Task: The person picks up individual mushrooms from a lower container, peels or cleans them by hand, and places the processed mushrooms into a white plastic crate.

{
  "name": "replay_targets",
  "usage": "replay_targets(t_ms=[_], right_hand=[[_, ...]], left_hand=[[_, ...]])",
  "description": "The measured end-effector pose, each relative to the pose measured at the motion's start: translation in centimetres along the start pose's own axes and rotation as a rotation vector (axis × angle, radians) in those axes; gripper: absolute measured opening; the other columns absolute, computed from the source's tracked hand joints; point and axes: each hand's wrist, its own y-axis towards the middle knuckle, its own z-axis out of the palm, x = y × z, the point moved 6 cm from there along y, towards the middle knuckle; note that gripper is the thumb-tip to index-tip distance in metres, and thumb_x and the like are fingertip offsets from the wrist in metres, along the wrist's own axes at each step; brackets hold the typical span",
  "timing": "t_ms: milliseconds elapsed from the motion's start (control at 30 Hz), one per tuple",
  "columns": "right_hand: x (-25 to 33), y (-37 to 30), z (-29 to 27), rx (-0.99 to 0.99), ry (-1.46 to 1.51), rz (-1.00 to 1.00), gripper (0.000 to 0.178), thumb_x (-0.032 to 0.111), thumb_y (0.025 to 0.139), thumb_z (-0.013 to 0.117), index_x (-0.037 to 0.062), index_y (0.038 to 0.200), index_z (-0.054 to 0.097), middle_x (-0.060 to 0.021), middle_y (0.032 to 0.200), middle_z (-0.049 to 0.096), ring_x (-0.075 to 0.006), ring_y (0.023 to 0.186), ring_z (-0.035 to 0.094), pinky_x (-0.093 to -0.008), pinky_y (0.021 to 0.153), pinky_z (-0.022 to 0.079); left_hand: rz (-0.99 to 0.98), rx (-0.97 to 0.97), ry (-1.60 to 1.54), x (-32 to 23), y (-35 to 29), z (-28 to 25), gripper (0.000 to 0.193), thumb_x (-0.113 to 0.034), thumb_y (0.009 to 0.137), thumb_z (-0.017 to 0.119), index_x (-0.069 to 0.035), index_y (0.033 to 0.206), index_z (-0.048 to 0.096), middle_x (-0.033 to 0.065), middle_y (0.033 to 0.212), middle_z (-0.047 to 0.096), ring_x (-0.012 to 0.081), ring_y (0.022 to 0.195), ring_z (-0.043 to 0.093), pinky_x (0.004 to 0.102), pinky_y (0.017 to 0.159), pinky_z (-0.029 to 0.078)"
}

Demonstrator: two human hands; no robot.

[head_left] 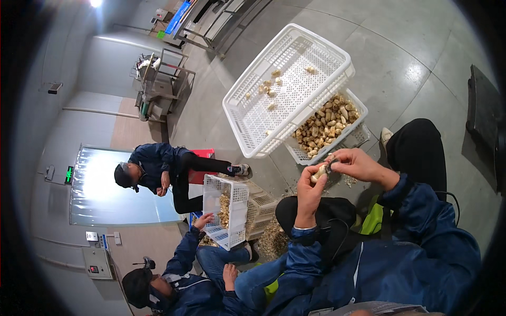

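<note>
My left hand (pixel 310 194) is closed round a pale, stubby piece that looks like a mushroom (pixel 318 174). My right hand (pixel 360 165) pinches a small dark object (pixel 333 165) against its upper end; what kind of thing that is I cannot make out. Just beyond my hands a white basket (pixel 362 108) holds many similar brown-and-cream pieces (pixel 328 122). A larger white perforated crate (pixel 232 113) rests tilted over that basket, with several peeled-looking pieces (pixel 270 89) scattered on its bottom.
Two people in dark jackets (pixel 158 158) (pixel 184 289) sit at the left around another white crate (pixel 211 231) of similar pieces. A heap of scraps (pixel 273 238) lies beside it. A dark flat object (pixel 482 121) stands at the right; metal tables (pixel 205 31) stand farther back.
</note>
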Motion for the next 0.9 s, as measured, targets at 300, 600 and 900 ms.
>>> replay_targets(t_ms=[300, 600, 900], right_hand=[[0.9, -0.4, -0.5, 0.054, -0.159, 0.003, 0.022, 0.016, 0.092, 0.062, -0.0004, 0.105, 0.068, -0.0002, 0.088, 0.065, -0.0059, 0.079, 0.057, -0.0222, 0.069, 0.046], [0.9, 0.0, -0.6, 0.1, -0.05, 0.176, 0.02, 0.017, 0.091, 0.063, -0.0007, 0.096, 0.068, -0.0036, 0.092, 0.066, -0.0068, 0.083, 0.058, -0.0227, 0.072, 0.046], [-0.5, 0.0, -1.2, 0.158, -0.043, 0.371, 0.021, 0.019, 0.092, 0.061, -0.0003, 0.097, 0.069, -0.0035, 0.086, 0.064, -0.0092, 0.085, 0.058, -0.0247, 0.074, 0.046]], left_hand=[[-0.017, -0.058, 0.01, 0.0, -0.1, 0.4, 0.02, -0.007, 0.092, 0.063, -0.001, 0.108, 0.053, 0.002, 0.096, 0.058, 0.0074, 0.081, 0.053, 0.021, 0.072, 0.044], [-0.112, -0.03, -0.399, 2.0, 0.1, -0.1, 0.017, -0.006, 0.092, 0.061, -0.003, 0.107, 0.054, 0.006, 0.096, 0.06, 0.0097, 0.077, 0.054, 0.022, 0.069, 0.046], [-0.049, -0.022, -0.154, 1.8, 0.0, -0.3, 0.02, -0.006, 0.091, 0.063, -0.002, 0.108, 0.054, 0.0056, 0.105, 0.061, 0.0091, 0.084, 0.055, 0.0223, 0.074, 0.046]])
